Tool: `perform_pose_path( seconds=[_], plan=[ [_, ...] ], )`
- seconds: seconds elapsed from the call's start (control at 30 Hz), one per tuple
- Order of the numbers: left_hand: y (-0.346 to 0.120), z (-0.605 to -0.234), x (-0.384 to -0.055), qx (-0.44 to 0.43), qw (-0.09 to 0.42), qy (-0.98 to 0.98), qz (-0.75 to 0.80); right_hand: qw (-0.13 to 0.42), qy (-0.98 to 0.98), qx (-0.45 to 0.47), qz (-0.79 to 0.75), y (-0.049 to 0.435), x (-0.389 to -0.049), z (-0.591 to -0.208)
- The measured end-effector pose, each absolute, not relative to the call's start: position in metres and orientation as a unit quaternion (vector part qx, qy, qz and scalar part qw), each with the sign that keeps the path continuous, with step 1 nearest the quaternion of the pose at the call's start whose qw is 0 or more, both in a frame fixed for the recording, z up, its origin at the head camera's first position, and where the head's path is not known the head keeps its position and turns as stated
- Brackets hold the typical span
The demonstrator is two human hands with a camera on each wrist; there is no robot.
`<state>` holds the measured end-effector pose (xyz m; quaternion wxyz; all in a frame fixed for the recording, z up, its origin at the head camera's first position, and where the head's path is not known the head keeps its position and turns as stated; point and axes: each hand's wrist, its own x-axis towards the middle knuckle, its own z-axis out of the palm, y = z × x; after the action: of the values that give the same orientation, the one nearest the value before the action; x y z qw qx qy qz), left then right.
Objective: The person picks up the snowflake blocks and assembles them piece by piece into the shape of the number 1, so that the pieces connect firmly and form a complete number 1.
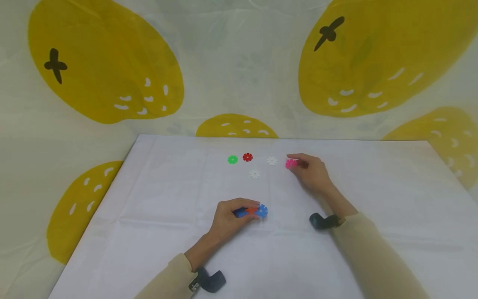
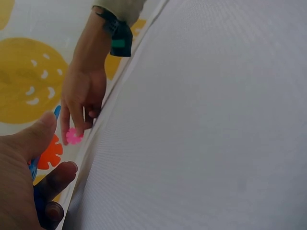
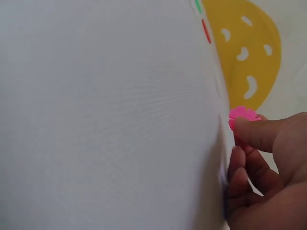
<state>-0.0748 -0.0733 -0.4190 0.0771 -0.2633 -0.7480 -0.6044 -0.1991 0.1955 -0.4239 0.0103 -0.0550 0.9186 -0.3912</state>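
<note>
My left hand (image 1: 229, 218) grips a small chain of joined notched plastic discs, with an orange disc (image 2: 50, 152) set between blue ones. One blue disc (image 1: 263, 211) faces up beyond the fingertips; the palm side of the chain is partly hidden. Farther off at the right, my right hand (image 1: 311, 172) pinches a pink notched disc (image 3: 243, 117) between thumb and fingers. Left of it a white disc (image 1: 271, 160) lies flat, and a second white disc (image 1: 254, 174) lies nearer me. A red disc (image 1: 247, 157) and a green disc (image 1: 232, 159) rest side by side.
A white cloth covers the table (image 1: 157, 187), whose back edge meets a hanging curtain (image 1: 239, 74) printed with yellow fruit shapes. Dark camera mounts sit on both wrists, one (image 1: 210, 280) at the left sleeve and one (image 1: 322, 221) at the right.
</note>
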Motion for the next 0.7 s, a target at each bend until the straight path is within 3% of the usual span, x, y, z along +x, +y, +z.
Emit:
perform_pose_path(
  seconds=[0.47, 0.7],
  plan=[
    [-0.073, -0.417, -0.078, -0.261, 0.081, -0.749, -0.604, 0.104, 0.883, -0.068, -0.453, 0.191, -0.162, -0.399],
    [-0.073, -0.417, -0.077, -0.259, 0.080, -0.745, -0.609, 0.119, 0.871, -0.089, -0.469, 0.190, -0.141, -0.402]
  ],
)
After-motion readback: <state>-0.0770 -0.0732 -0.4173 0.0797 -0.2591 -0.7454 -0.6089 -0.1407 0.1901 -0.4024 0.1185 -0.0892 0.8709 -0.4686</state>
